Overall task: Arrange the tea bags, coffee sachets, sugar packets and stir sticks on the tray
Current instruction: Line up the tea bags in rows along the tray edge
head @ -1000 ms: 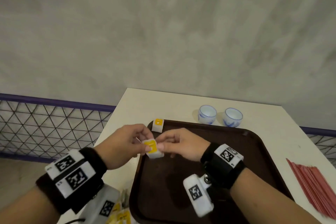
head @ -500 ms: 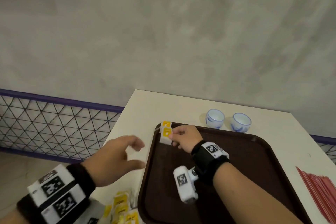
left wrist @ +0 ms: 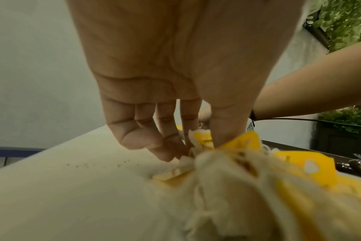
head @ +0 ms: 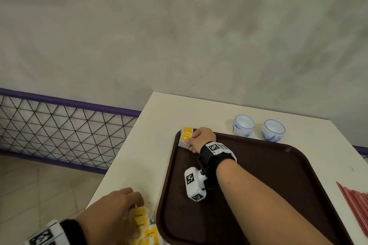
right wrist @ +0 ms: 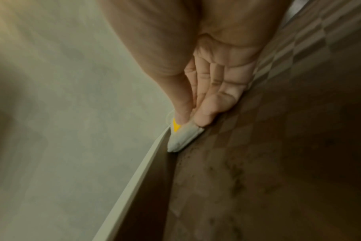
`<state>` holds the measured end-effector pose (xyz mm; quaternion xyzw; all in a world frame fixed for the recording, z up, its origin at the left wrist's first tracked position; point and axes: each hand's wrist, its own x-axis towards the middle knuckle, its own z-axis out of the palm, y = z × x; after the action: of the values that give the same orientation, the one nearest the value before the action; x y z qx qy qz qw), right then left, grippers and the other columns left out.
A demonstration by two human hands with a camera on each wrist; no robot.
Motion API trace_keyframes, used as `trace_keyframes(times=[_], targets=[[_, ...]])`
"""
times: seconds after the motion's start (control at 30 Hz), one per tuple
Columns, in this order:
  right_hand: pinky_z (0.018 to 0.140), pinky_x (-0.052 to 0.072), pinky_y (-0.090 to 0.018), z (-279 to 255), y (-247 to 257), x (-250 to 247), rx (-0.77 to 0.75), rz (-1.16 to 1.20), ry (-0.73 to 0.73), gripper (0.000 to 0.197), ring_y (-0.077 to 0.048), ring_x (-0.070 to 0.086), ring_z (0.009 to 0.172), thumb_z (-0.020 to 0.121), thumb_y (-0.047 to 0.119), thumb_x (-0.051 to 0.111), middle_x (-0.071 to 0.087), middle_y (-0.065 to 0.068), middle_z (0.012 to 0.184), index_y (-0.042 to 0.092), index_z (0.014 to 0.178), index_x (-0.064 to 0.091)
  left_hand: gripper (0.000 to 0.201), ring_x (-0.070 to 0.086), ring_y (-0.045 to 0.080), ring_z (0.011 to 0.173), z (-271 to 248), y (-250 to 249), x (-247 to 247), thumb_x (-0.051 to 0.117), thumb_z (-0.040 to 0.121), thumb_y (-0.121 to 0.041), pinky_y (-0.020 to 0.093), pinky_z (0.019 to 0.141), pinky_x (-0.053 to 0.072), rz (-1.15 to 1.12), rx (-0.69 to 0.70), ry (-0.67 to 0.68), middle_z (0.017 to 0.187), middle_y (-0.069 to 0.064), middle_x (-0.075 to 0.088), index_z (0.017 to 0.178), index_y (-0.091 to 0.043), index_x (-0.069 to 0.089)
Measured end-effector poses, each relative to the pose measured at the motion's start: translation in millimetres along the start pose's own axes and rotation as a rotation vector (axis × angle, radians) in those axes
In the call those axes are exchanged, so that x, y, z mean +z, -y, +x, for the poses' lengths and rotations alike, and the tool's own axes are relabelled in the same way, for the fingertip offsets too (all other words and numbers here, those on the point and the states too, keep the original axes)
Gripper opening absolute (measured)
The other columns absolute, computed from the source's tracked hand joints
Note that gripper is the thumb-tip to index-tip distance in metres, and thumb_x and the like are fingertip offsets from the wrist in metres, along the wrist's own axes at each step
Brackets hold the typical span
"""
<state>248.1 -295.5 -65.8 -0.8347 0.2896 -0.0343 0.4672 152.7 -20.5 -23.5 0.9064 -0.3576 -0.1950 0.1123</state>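
Observation:
A dark brown tray [head: 268, 175] lies on the cream table [head: 151, 145]. In its far left corner my right hand [head: 201, 138] pinches a white tea bag with a yellow tag [head: 186, 138] against the tray floor, just in front of another tea bag [head: 188, 129] leaning in the corner. The right wrist view shows thumb and fingers pinching that bag [right wrist: 181, 137] at the tray rim [right wrist: 163, 146]. My left hand [head: 117, 213] is down on a pile of yellow-tagged tea bags [head: 143, 225] left of the tray; its thumb and fingers [left wrist: 169, 146] close round one bag [left wrist: 202, 141].
Two small blue-and-white cups [head: 243, 125] [head: 272, 129] stand on the table behind the tray. A bundle of red stir sticks [head: 356, 203] lies at the right edge. A purple-railed wire fence [head: 59, 125] and tiled floor lie left of the table.
My left hand passed the tea bag to the right, then dropped back to the pile at the near left. My right hand carried the bag to the tray's far left corner.

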Motion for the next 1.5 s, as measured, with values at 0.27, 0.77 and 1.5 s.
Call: trace_keyframes(times=[0.27,0.77,1.5], targets=[[0.05,0.047,-0.022,-44.0,3.9,-38.5,-0.098,0.027,0.064,0.01,-0.016,0.06,0.056,0.086,0.017,0.068,0.061,-0.003,0.076,0.013,0.089,0.059,0.021,0.052,0.003,0.073,-5.0,-5.1,0.7,0.061,0.077,-0.025,0.016,0.067,0.042,-0.082,-0.02,-0.05,0.077,-0.014,0.054,0.065,-0.035,0.047],[0.062,0.054,-0.027,-203.4,19.4,-56.0,-0.424,0.36,0.734,0.021,-0.016,0.061,0.081,0.086,0.008,0.068,0.066,-0.007,0.092,0.002,0.106,0.064,0.013,0.059,0.003,0.061,-19.5,-64.9,-78.1,0.072,0.076,-0.035,0.017,0.055,0.043,-0.643,0.154,-0.092,0.068,-0.004,0.066,0.079,-0.024,0.065],[0.088,0.054,-0.033,-58.5,-10.3,-26.2,0.036,0.168,0.032,0.004,-0.02,0.065,0.09,0.083,0.011,0.071,0.068,-0.005,0.089,0.015,0.083,0.072,0.011,0.061,0.003,0.06,1.6,-30.5,-50.6,0.064,0.087,-0.02,0.013,0.054,0.043,-0.599,-0.039,-0.191,0.068,-0.003,0.067,0.078,-0.023,0.069]])
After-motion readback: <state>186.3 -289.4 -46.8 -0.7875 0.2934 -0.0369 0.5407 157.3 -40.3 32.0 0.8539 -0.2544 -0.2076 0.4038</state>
